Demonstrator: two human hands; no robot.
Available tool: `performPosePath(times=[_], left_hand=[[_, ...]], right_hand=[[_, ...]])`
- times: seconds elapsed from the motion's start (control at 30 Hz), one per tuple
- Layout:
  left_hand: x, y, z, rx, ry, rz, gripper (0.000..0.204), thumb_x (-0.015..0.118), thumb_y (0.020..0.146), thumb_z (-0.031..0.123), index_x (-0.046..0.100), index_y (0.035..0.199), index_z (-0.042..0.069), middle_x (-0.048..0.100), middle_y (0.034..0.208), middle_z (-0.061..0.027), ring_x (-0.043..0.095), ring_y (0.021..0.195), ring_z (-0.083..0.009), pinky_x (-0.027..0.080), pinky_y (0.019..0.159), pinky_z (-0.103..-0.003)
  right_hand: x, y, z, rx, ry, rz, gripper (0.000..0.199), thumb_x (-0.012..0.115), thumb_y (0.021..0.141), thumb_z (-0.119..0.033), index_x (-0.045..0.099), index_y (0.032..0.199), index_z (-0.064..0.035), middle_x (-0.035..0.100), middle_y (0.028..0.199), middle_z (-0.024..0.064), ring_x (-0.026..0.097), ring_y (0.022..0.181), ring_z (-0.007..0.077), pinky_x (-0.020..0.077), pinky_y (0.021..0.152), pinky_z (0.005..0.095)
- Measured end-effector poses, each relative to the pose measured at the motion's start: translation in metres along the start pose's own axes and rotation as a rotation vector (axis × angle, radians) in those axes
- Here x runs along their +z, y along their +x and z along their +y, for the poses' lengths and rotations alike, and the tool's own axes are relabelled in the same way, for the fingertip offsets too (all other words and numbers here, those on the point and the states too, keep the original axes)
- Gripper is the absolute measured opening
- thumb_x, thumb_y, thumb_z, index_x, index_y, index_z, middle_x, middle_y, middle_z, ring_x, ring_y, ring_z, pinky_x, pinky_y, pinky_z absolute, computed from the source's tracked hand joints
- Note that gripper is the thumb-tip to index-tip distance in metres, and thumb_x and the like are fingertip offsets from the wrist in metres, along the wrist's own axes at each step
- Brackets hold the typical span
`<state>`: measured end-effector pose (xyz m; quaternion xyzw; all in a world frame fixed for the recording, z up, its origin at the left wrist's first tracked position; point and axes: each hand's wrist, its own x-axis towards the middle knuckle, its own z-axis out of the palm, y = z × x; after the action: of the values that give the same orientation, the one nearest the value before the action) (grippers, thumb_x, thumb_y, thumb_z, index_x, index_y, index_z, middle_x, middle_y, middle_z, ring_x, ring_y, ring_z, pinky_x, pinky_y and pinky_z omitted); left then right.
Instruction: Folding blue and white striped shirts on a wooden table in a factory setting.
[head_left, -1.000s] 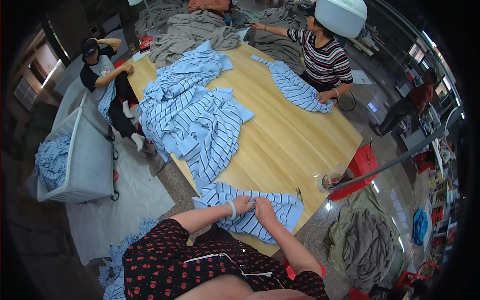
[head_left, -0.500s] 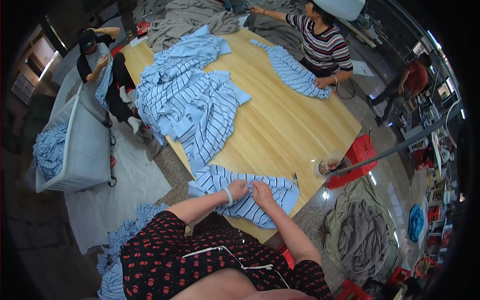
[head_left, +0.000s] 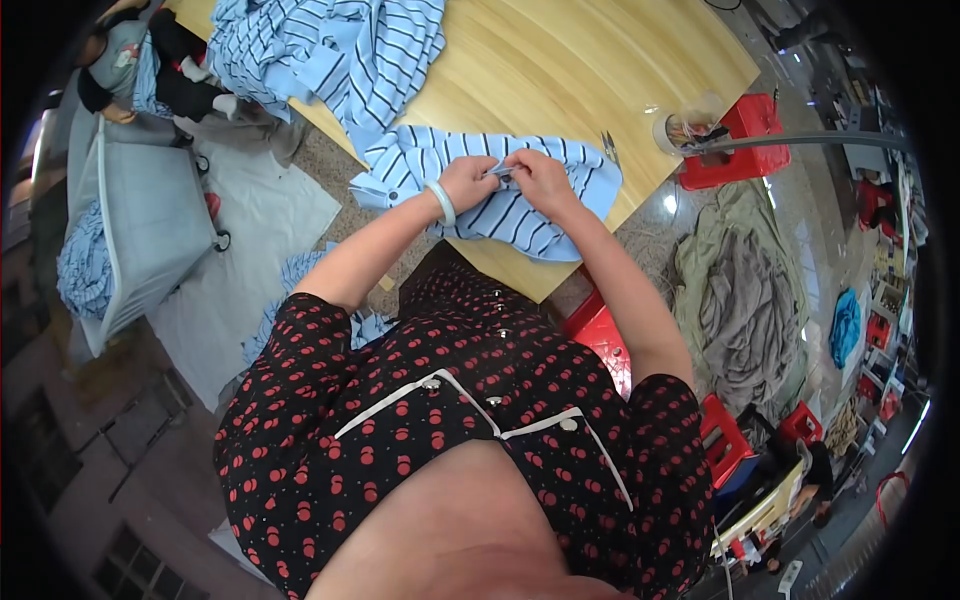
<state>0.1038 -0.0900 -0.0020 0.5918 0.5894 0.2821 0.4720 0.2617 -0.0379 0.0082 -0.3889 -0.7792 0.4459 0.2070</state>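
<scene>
A light-blue shirt (head_left: 590, 180) with dark stripes lies spread over the near corner of the table. At its middle my left hand (head_left: 468, 184), with a pale bracelet at the wrist, pinches the cloth. My right hand (head_left: 540, 184) is closed on the same bit of shirt, its fingertips nearly meeting the left ones. Small dark buttons show on the fabric near the fingers and by the cuff at the left. The exact piece between the fingertips is too small to make out.
More striped shirts (head_left: 330, 50) are heaped on the wooden table (head_left: 560, 60). Thread snips (head_left: 610, 148) lie right of my hands, near a clear cup (head_left: 675, 132). A red stool (head_left: 755, 140) and grey cloth pile (head_left: 745, 310) stand right; a wheeled bin (head_left: 155, 220) and seated person (head_left: 130, 65) left.
The view has tilted downward, so table and hands sit higher in the picture. Both hands stay on the shirt's middle, fingertips now drawn closer to each other.
</scene>
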Motion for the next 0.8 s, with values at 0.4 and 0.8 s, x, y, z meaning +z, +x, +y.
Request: performPosePath(times=[0.4, 0.8], left_hand=[[-0.017, -0.037, 0.018, -0.168, -0.396, -0.118, 0.028, 0.052, 0.075, 0.013, 0.055, 0.099, -0.001, 0.056, 0.09, -0.0003, 0.048, 0.081, -0.0057, 0.038, 0.073, -0.019], [-0.079, -0.281, -0.028, 0.059, -1.293, 1.273, 0.014, 0.055, 0.071, 0.007, 0.055, 0.084, 0.002, 0.057, 0.078, -0.0055, 0.056, 0.072, -0.0135, 0.046, 0.066, -0.027]], right_hand=[[-0.006, -0.014, -0.031, 0.414, 0.581, -0.243, 0.022, 0.056, 0.077, -0.021, 0.055, 0.089, -0.0018, 0.054, 0.071, 0.0004, 0.046, 0.058, 0.0063, 0.0395, 0.054, 0.0195], [0.014, -0.028, 0.01, 0.488, 0.561, -0.336, 0.019, 0.053, 0.081, -0.022, 0.052, 0.089, -0.0044, 0.053, 0.076, 0.0013, 0.045, 0.055, 0.0052, 0.0378, 0.049, 0.0162]])
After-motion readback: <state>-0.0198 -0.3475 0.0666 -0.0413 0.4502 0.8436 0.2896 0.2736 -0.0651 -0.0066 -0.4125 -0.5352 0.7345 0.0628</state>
